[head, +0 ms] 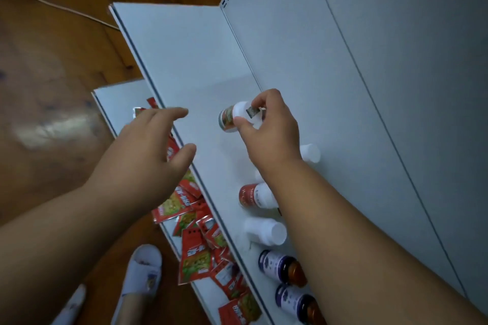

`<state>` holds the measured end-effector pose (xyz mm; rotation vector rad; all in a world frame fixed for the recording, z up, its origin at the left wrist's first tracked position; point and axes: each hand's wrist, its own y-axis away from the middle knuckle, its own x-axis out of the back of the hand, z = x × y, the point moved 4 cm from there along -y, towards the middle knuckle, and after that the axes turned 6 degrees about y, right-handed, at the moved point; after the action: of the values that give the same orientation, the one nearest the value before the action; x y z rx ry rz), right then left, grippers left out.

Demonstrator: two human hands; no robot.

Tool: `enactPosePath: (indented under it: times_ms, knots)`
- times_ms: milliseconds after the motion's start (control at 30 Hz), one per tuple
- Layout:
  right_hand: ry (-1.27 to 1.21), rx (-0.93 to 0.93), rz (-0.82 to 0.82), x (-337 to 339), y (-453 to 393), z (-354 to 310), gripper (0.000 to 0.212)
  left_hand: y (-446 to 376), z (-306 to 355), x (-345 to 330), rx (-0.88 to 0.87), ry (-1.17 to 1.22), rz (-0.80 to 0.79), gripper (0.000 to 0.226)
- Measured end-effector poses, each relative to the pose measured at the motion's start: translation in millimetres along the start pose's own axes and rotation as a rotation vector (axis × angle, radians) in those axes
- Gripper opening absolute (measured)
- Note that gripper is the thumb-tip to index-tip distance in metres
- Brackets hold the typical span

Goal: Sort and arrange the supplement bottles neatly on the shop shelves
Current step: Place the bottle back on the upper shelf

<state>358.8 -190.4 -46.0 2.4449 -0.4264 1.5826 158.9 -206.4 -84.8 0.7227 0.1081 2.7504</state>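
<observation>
Right hand [266,126] pinches small bottle [230,118] by its cap, above the shelf [184,66]; left hand [148,145] open, holding nothing. Set it upright, label outward, in line with red bottle [253,196].

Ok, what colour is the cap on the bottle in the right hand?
White, seen in the head view: the right hand grips the bottle by its cap.
</observation>
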Motion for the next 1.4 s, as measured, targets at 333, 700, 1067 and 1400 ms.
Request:
enactPosePath:
  times_ms: [333,700,1067,1400]
  knots:
    - [-1.107,-0.308,-0.441,121,196,-140,0.024,174,125,156,0.082,-0.015,-0.177,0.09]
    - [-1.387,-0.389,-0.128,252,295,-172,0.02,262,259,194,-0.101,-0.049,-0.348,0.087]
    - [-1.204,-0.296,0.201,380,311,-86,0.016,266,375,84,-0.38,-0.08,-0.487,0.088]
    - [-1.163,-0.388,0.461,401,205,-65,0.006,154,407,58,-0.569,-0.162,-0.618,0.084]
